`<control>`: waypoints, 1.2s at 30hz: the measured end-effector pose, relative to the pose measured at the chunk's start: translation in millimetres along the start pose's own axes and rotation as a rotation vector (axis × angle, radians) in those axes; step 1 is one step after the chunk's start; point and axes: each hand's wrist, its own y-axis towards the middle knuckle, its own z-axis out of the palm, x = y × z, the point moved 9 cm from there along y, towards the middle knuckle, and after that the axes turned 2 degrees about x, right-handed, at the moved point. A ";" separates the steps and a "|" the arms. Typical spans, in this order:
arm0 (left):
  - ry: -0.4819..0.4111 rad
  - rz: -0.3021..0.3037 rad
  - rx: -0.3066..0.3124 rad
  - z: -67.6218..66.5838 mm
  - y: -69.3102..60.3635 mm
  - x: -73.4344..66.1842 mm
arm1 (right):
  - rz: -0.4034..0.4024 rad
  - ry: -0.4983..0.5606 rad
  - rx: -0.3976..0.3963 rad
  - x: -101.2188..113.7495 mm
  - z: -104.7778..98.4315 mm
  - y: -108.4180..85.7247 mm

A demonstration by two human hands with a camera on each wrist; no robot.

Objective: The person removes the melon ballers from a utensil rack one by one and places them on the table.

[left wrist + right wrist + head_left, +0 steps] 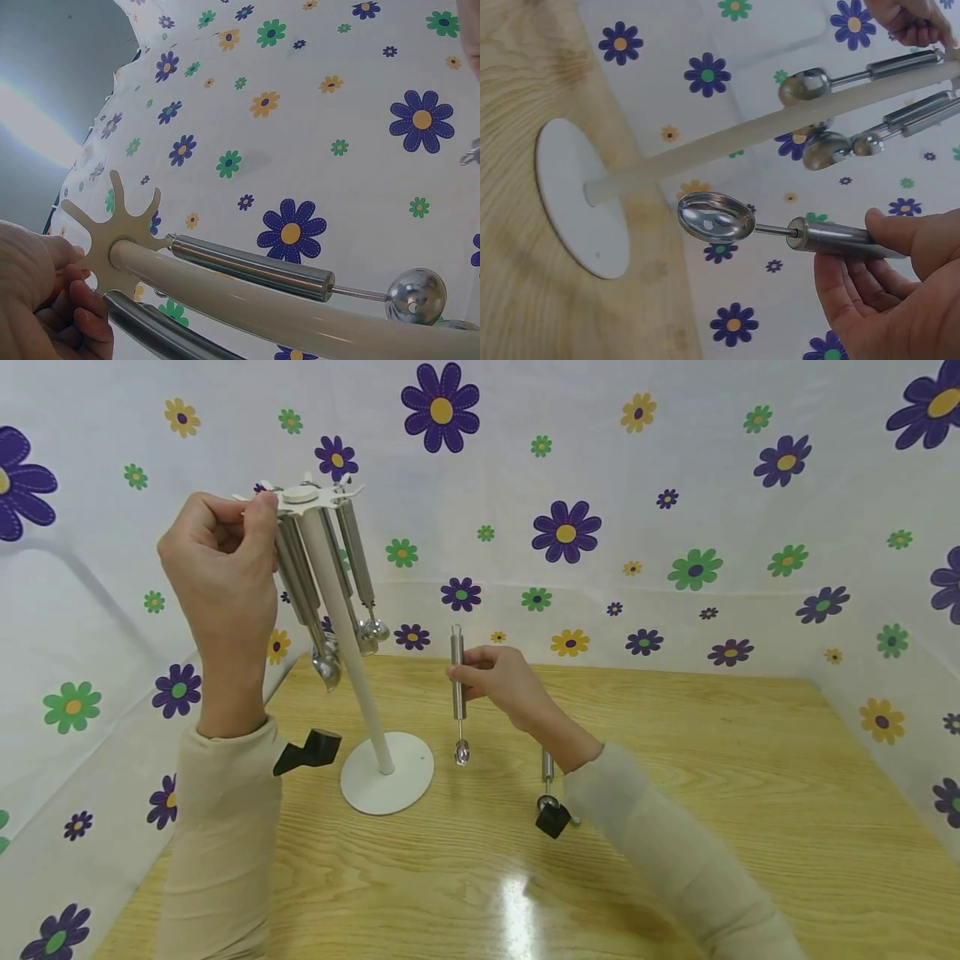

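Indoor tabletop booth. A wood-grain tabletop is bounded at the back and on both sides by white sheeting printed with purple, yellow and green flowers. Beyond the sheeting's edge, in the left-wrist view, a plain grey surface and a bright strip of light belong to the surrounding room, of which too little shows to tell its kind.

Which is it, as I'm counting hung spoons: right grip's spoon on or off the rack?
Off: the right grip holds the spoon by its handle, apart from the rack.
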 end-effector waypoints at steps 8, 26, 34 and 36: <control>0.005 -0.003 -0.002 -0.3 -0.2 -0.5 | 0.113 0.024 0.010 -53.4 9.8 -7.2; -0.031 0.009 -0.008 -0.2 -2.8 -6.1 | 0.132 0.021 0.020 -77.2 16.9 -13.7; -0.037 0.011 0.000 1.3 -2.8 -6.6 | 0.145 -0.035 -0.017 -81.6 6.6 -17.8; -0.032 0.012 0.000 0.8 -2.6 -6.0 | 0.143 -0.035 -0.022 -82.8 2.8 -18.8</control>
